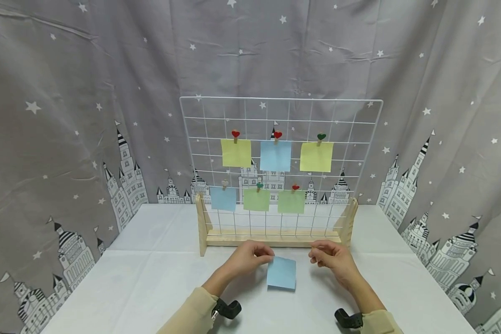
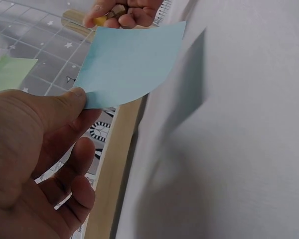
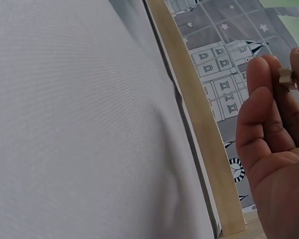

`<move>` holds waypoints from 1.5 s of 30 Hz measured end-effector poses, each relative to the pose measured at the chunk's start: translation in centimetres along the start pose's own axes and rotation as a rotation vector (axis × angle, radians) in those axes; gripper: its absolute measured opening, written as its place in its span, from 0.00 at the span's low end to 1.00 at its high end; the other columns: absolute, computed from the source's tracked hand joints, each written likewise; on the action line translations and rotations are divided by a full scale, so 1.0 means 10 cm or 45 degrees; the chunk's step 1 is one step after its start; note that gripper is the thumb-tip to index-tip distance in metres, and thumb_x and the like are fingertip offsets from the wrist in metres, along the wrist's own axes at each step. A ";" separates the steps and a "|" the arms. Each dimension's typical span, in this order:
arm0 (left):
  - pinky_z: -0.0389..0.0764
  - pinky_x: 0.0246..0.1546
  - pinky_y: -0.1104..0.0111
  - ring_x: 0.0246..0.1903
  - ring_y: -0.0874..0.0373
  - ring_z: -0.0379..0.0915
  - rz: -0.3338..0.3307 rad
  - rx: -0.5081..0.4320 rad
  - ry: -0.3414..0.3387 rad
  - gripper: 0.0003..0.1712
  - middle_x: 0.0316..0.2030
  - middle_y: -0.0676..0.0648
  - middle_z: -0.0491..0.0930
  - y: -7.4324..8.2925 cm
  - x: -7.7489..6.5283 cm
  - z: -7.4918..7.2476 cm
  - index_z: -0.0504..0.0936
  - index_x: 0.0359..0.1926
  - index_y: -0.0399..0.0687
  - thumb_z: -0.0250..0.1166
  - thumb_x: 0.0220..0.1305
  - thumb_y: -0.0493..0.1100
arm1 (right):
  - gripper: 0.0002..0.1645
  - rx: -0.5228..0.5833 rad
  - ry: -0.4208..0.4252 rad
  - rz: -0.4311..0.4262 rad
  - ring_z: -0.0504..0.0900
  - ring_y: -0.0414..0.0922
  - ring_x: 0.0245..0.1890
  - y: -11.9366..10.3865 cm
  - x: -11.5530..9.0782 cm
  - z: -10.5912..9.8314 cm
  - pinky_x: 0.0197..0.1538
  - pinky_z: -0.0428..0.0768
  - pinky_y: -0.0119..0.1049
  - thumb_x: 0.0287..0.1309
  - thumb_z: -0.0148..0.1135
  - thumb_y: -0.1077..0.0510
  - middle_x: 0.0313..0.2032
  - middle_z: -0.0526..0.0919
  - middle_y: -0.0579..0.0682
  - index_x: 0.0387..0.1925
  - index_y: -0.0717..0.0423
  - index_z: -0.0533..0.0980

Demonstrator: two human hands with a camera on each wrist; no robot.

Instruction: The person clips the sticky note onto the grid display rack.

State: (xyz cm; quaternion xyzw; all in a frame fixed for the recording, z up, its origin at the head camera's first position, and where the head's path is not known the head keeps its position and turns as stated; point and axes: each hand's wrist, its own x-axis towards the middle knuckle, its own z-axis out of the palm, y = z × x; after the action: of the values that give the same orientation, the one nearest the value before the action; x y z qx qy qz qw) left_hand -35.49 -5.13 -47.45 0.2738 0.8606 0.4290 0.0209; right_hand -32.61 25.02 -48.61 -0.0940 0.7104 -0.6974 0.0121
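My left hand (image 1: pixel 246 257) pinches a blue sticky note (image 1: pixel 281 273) by its upper left corner, thumb on top. In the left wrist view the note (image 2: pixel 132 62) is lifted off the tabletop, with its shadow to the right. Over on the right, my right hand (image 1: pixel 336 260) holds a small wooden clothespin (image 3: pixel 286 79) between thumb and fingers. A bit of yellow on the clothespin (image 2: pixel 108 19) shows in the left wrist view. Both hands are just in front of the wire grid rack's wooden base (image 1: pixel 271 240).
A white wire grid (image 1: pixel 281 98) stands upright between wooden feet (image 1: pixel 202 227). Two rows of notes hang on it from small clothespins, including a yellow note (image 1: pixel 236 153), a blue note (image 1: pixel 275 156) and a green note (image 1: pixel 291 202). Grey curtain (image 1: pixel 108 69) surrounds the white table (image 1: pixel 142 278).
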 end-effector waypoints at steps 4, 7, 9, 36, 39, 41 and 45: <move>0.76 0.36 0.70 0.33 0.66 0.75 0.019 0.010 -0.006 0.03 0.31 0.59 0.86 0.02 0.03 -0.01 0.90 0.39 0.54 0.70 0.68 0.45 | 0.15 0.020 0.017 -0.032 0.87 0.39 0.32 0.00 0.01 0.00 0.38 0.84 0.33 0.66 0.68 0.62 0.32 0.89 0.43 0.49 0.67 0.78; 0.76 0.36 0.71 0.32 0.66 0.76 0.034 0.013 -0.008 0.03 0.31 0.59 0.87 0.04 0.06 -0.02 0.90 0.39 0.54 0.70 0.68 0.45 | 0.19 0.010 0.026 -0.068 0.87 0.39 0.32 -0.01 0.01 -0.01 0.38 0.84 0.33 0.68 0.66 0.62 0.32 0.89 0.43 0.52 0.73 0.74; 0.76 0.36 0.71 0.33 0.66 0.76 0.047 0.016 -0.007 0.03 0.32 0.58 0.87 0.05 0.08 -0.02 0.90 0.39 0.54 0.70 0.68 0.45 | 0.21 0.001 0.036 -0.079 0.88 0.39 0.32 -0.03 0.02 -0.02 0.38 0.84 0.33 0.69 0.65 0.62 0.32 0.89 0.43 0.56 0.72 0.73; 0.80 0.37 0.70 0.35 0.66 0.79 0.097 0.017 -0.043 0.03 0.35 0.58 0.88 0.30 0.31 -0.07 0.89 0.39 0.58 0.68 0.70 0.45 | 0.22 -0.162 0.248 -0.095 0.79 0.33 0.40 -0.43 0.10 -0.08 0.45 0.79 0.28 0.69 0.66 0.59 0.37 0.85 0.32 0.57 0.72 0.78; 0.80 0.38 0.70 0.35 0.67 0.79 0.101 0.025 -0.046 0.03 0.35 0.59 0.88 0.31 0.33 -0.07 0.89 0.40 0.58 0.68 0.70 0.45 | 0.23 -0.151 0.265 -0.096 0.78 0.35 0.38 -0.47 0.11 -0.09 0.44 0.79 0.28 0.68 0.66 0.60 0.35 0.84 0.34 0.57 0.73 0.78; 0.79 0.38 0.69 0.35 0.66 0.79 0.104 0.029 -0.044 0.03 0.34 0.59 0.88 0.32 0.34 -0.07 0.89 0.39 0.58 0.69 0.70 0.46 | 0.22 -0.144 0.270 -0.098 0.78 0.35 0.36 -0.49 0.12 -0.10 0.43 0.80 0.29 0.68 0.67 0.60 0.35 0.84 0.36 0.56 0.73 0.78; 0.78 0.38 0.69 0.35 0.65 0.78 0.109 0.032 -0.031 0.04 0.34 0.60 0.88 0.37 0.36 -0.07 0.89 0.39 0.59 0.68 0.70 0.45 | 0.14 -0.109 0.278 -0.111 0.79 0.36 0.34 -0.52 0.13 -0.13 0.42 0.81 0.30 0.66 0.68 0.61 0.33 0.85 0.38 0.51 0.64 0.84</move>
State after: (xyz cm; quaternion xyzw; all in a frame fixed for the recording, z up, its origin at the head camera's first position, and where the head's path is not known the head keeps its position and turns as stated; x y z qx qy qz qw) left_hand -37.09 -2.11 -43.50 0.3157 0.8531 0.4153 0.0095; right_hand -33.47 26.01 -43.22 -0.0486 0.7319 -0.6724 -0.0995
